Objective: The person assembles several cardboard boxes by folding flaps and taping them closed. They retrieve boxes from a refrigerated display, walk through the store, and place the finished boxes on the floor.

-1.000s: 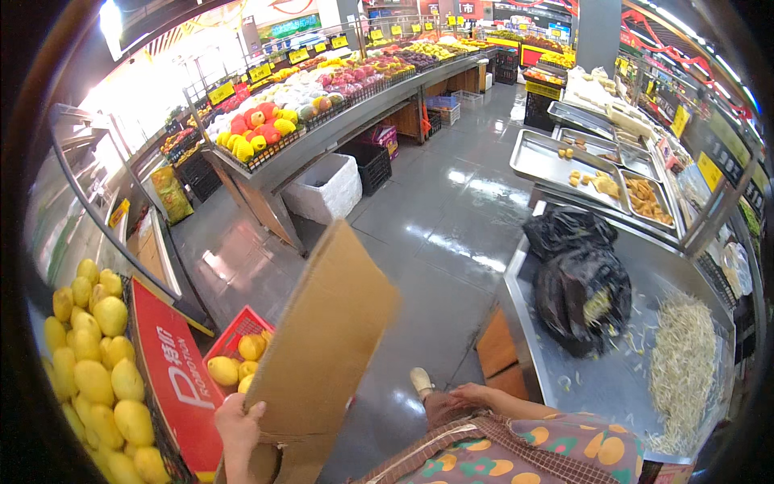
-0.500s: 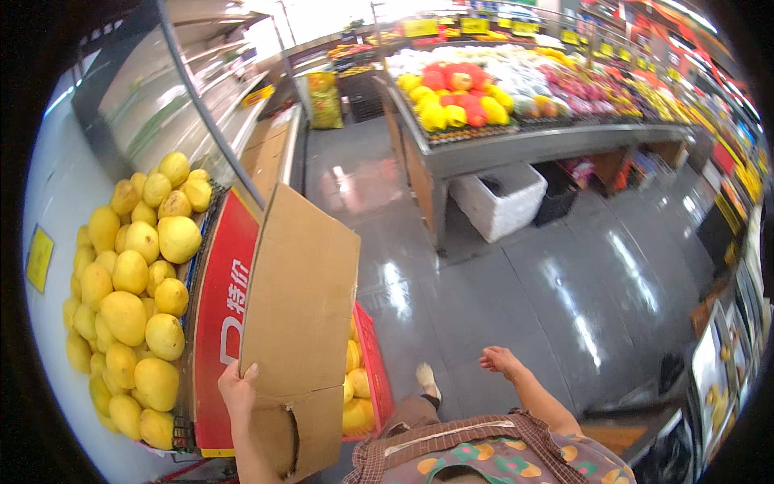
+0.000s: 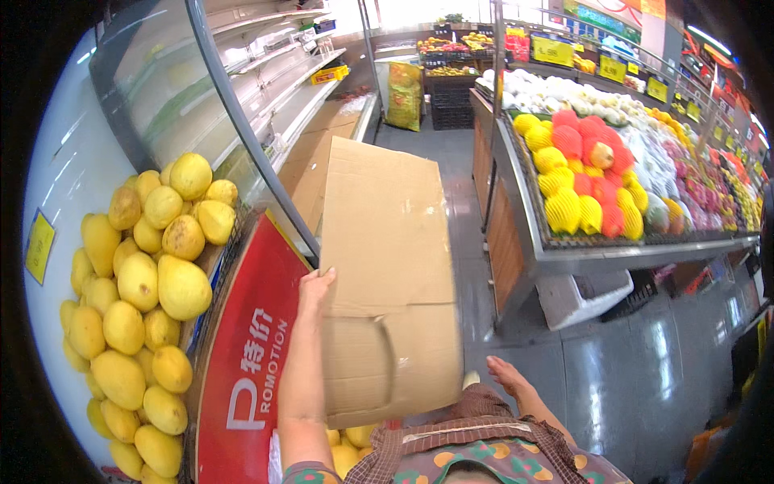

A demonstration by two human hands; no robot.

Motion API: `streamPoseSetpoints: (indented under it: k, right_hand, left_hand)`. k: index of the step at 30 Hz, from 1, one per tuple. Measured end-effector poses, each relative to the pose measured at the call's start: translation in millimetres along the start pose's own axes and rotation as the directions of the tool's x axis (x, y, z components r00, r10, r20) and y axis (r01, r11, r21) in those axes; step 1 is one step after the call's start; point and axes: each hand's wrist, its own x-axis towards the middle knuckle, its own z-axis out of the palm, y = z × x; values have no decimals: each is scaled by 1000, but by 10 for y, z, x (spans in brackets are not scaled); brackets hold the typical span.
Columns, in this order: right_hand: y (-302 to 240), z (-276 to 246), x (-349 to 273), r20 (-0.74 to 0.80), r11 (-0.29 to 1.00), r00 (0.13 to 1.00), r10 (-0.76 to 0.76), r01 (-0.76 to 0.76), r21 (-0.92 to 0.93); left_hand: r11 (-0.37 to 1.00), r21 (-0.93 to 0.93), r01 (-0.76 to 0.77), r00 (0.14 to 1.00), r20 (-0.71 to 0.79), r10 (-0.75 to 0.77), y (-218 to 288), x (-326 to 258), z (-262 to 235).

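Observation:
My left hand (image 3: pixel 316 289) is closed on the left edge of a large brown flattened cardboard box (image 3: pixel 387 242), with the thumb on its near face. The cardboard is held up in front of my body, with a crease across it and a curved slot in its lower half. My right hand (image 3: pixel 506 375) hangs low at my right side, fingers loosely stretched out, holding nothing. To the left of the cardboard is a red sign panel (image 3: pixel 250 355) at the front of a heap of yellow pomelos (image 3: pixel 121 377). More pomelos (image 3: pixel 345 456) show below the cardboard, partly hidden by it.
On the right stands a fruit stand (image 3: pixel 516 250) with netted fruit (image 3: pixel 597 173); a white foam box (image 3: pixel 584 297) is beneath it. Shelving (image 3: pixel 278 105) lines the left side. A full green-yellow sack (image 3: pixel 405 97) and stacked black crates (image 3: pixel 451 105) stand ahead along the aisle floor (image 3: pixel 468 202).
My view has swung left and moved forward along the aisle. The cardboard, still in my left hand, is now more face-on. My right hand has dropped closer to my body and its fingers look straighter.

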Motion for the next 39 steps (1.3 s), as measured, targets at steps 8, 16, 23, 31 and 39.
streamPoseSetpoints:
  k: [8, 16, 23, 31, 39]
  right_hand:
    - [-2036, -412, 2341, 292, 793, 945, -147, -64, 606]
    - [-4356, -142, 4079, 409, 983, 909, -77, 137, -121]
    - [-5815, 221, 5747, 322, 961, 934, -156, 219, -169]
    - [-7085, 52, 7630, -6, 926, 933, -361, 359, 119]
    - [-7575, -611, 9844, -30, 966, 997, 77, -67, 251]
  left_hand:
    - [941, -294, 168, 961, -164, -223, -536, 2402, 702]
    - [735, -622, 271, 909, -86, -408, -925, 3272, 453]
    - [740, -614, 274, 923, -48, -382, -1030, 4886, 946]
    - [742, -641, 194, 980, 85, -183, -599, 7996, 1502]
    - [537, -790, 296, 930, 111, -350, -886, 10464, 2027]
